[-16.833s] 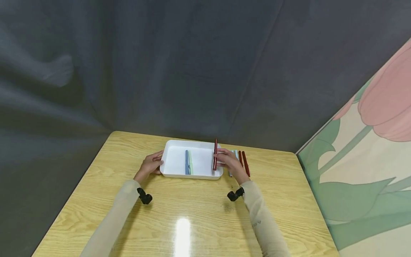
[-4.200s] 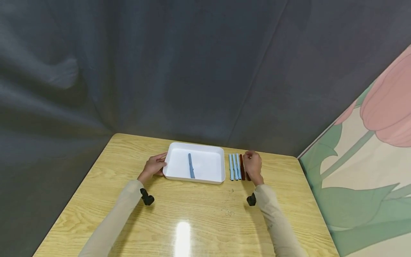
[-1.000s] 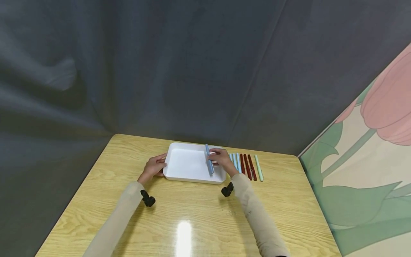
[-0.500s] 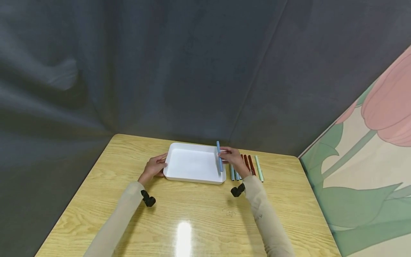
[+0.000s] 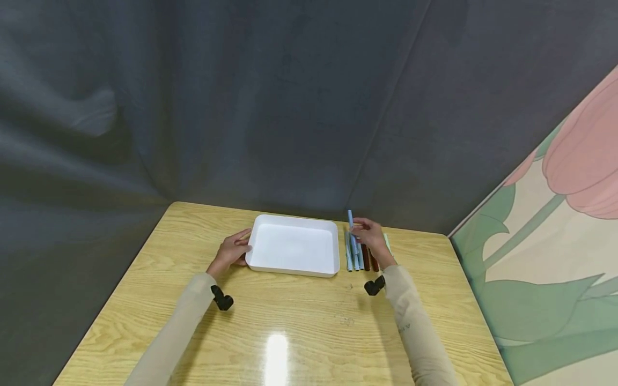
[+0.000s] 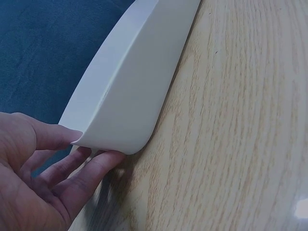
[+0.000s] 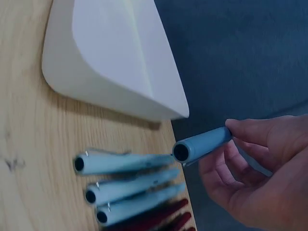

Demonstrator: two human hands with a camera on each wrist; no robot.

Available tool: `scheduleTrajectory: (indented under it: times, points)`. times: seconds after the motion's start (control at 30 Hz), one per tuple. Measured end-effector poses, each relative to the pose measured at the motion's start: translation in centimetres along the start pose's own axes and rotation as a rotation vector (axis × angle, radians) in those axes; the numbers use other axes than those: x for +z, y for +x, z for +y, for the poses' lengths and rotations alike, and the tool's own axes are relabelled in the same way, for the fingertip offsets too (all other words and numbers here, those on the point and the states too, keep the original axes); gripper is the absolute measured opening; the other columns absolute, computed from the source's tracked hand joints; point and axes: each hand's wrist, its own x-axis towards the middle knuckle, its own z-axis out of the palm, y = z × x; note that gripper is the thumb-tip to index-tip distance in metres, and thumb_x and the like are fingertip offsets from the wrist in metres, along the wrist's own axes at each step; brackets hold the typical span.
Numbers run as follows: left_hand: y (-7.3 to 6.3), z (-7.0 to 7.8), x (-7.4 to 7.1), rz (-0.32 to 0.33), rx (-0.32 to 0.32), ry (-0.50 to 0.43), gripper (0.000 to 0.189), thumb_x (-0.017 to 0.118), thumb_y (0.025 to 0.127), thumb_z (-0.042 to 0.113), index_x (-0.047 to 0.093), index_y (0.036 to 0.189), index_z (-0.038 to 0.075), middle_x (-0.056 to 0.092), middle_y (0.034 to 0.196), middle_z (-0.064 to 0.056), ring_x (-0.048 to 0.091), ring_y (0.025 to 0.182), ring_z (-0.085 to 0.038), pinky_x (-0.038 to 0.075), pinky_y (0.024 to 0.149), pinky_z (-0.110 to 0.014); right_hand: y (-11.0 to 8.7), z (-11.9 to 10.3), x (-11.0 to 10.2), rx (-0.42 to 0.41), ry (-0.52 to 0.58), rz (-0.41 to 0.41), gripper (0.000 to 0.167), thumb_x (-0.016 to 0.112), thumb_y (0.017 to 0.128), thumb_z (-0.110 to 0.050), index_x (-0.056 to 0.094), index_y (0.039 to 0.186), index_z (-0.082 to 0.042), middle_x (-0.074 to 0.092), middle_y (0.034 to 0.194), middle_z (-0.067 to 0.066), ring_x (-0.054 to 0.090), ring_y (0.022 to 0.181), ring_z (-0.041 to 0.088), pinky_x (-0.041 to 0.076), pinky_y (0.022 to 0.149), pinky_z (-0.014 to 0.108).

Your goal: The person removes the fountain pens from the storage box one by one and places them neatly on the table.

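My left hand [image 5: 230,251] holds the left end of a shallow white tray [image 5: 289,271]. In the left wrist view the thumb lies on the rim of the tray [image 6: 130,91] and the fingers are against its outer wall. A darker blue pen [image 5: 350,215] is pinched between the thumb and fingers of my right hand [image 5: 369,236], raised over a row of pens right of the tray. In the right wrist view the end of the held blue pen [image 7: 204,144] points toward the camera, just beyond the nearest light blue pen [image 7: 125,162].
Several light blue pens [image 5: 348,257] lie side by side on the wooden table [image 5: 309,321], then dark red pens [image 5: 366,259], partly hidden by my right hand. A pale green pen [image 5: 387,241] ends the row. Dark cloth [image 5: 289,134] hangs behind the table.
The blue pen that lay in the tray has been lifted out and carried right, over the pen row. Earlier, the green pen and a red pen left the tray for the row. My left hand stays put.
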Motion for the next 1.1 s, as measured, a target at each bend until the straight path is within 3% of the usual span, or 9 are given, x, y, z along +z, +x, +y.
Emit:
scheduleTrajectory:
  times: [0.13, 0.23, 0.43, 0.63, 0.73, 0.83, 0.97, 1.1]
  points:
    - [0.1, 0.1, 0.1, 0.004, -0.004, 0.004, 0.064, 0.063, 0.101, 0.002, 0.043, 0.161, 0.014, 0.055, 0.151, -0.024, 0.074, 0.093, -0.02, 0.06, 0.056, -0.028, 0.4, 0.7, -1.2, -0.036, -0.048, 0.088, 0.037, 0.064, 0.102, -0.003, 0.063, 0.138, 0.007, 0.07, 0.111, 0.02, 0.069, 0.088, 0.019, 0.06, 0.077, 0.033]
    - [0.2, 0.1, 0.1, 0.003, -0.012, -0.002, 0.067, 0.063, 0.101, 0.003, 0.04, 0.163, 0.016, 0.055, 0.151, -0.024, 0.075, 0.102, -0.027, 0.061, 0.058, -0.028, 0.7, 1.4, -2.1, -0.072, -0.133, 0.182, 0.032, 0.066, 0.1, -0.002, 0.068, 0.131, 0.008, 0.072, 0.111, 0.025, 0.066, 0.082, 0.013, 0.052, 0.067, 0.021]
    - [0.2, -0.3, 0.0, -0.012, -0.017, -0.009, 0.068, 0.062, 0.103, 0.004, 0.036, 0.165, 0.016, 0.053, 0.152, -0.026, 0.07, 0.116, -0.035, 0.062, 0.06, -0.028, 0.4, 2.8, -3.7, -0.086, -0.229, 0.261, 0.032, 0.065, 0.099, -0.001, 0.068, 0.129, 0.008, 0.071, 0.109, 0.028, 0.068, 0.09, 0.032, 0.045, 0.064, 0.02]
    - [0.1, -0.6, -0.1, -0.002, -0.007, -0.012, 0.066, 0.063, 0.103, 0.005, 0.039, 0.164, 0.014, 0.054, 0.151, -0.027, 0.072, 0.11, -0.032, 0.063, 0.061, -0.029, -0.4, 4.2, -5.2, -0.058, -0.293, 0.335, 0.032, 0.064, 0.097, -0.001, 0.069, 0.128, 0.009, 0.072, 0.107, 0.029, 0.056, 0.067, 0.004, 0.042, 0.057, 0.018]
    - [0.0, -0.6, -0.1, 0.0, -0.008, -0.011, 0.065, 0.063, 0.103, 0.006, 0.04, 0.163, 0.014, 0.055, 0.15, -0.027, 0.074, 0.105, -0.028, 0.063, 0.061, -0.029, -0.6, 5.1, -6.0, -0.044, -0.313, 0.375, 0.032, 0.063, 0.097, -0.001, 0.07, 0.127, 0.008, 0.072, 0.107, 0.029, 0.052, 0.064, 0.0, 0.041, 0.056, 0.018]
    - [0.0, -0.5, -0.1, 0.0, -0.011, -0.008, 0.061, 0.063, 0.103, 0.007, 0.044, 0.161, 0.012, 0.055, 0.15, -0.027, 0.074, 0.1, -0.023, 0.062, 0.06, -0.028, -0.8, 6.0, -6.8, -0.033, -0.334, 0.413, 0.031, 0.064, 0.097, -0.002, 0.071, 0.125, 0.007, 0.072, 0.108, 0.029, 0.057, 0.068, 0.01, 0.041, 0.056, 0.019]
    - [0.0, -0.4, -0.1, -0.001, -0.003, 0.004, 0.056, 0.062, 0.104, 0.007, 0.048, 0.158, 0.009, 0.056, 0.149, -0.027, 0.073, 0.096, -0.019, 0.061, 0.058, -0.026, -1.1, 7.1, -7.6, -0.032, -0.358, 0.44, 0.031, 0.059, 0.098, -0.002, 0.071, 0.124, 0.009, 0.071, 0.112, 0.032, 0.066, 0.086, 0.036, 0.042, 0.06, 0.022]
    - [0.2, -0.4, -0.1, 0.001, -0.003, 0.006, 0.055, 0.062, 0.104, 0.006, 0.049, 0.157, 0.009, 0.057, 0.148, -0.027, 0.073, 0.096, -0.019, 0.06, 0.058, -0.026, -1.5, 7.8, -7.9, -0.008, -0.366, 0.435, 0.032, 0.054, 0.1, -0.002, 0.07, 0.125, 0.01, 0.069, 0.115, 0.034, 0.065, 0.098, 0.046, 0.047, 0.067, 0.029]
